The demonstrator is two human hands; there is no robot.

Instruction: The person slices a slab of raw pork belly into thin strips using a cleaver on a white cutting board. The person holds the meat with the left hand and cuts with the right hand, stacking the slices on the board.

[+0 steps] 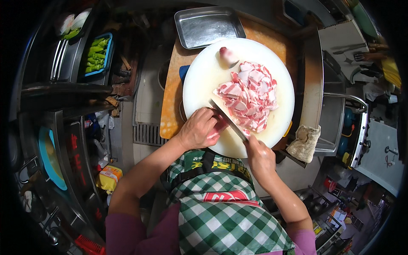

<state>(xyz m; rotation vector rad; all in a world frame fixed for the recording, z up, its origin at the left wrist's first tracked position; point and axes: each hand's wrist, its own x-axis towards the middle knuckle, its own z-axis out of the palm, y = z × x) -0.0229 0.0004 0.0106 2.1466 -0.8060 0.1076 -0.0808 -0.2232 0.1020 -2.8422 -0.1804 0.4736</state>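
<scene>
On a round white cutting board [200,79] lies a heap of thinly sliced fatty pork [251,92]. My left hand [200,127], at the board's near left, holds down a piece of raw pork [215,134] with its fingers curled. The handle of a kitchen knife [231,122] is in my right hand [259,153]; the blade slants up and left, between the held piece and the sliced heap, close to my left fingertips. A further chunk of meat [227,56], blurred, rests near the board's far edge.
An empty rectangular metal tray [208,27] stands beyond the board on an orange-brown worktop [173,105]. At the left is a blue basket [110,51] of green peppers. A beige cloth [304,143] hangs at the right, near a metal sink [331,127].
</scene>
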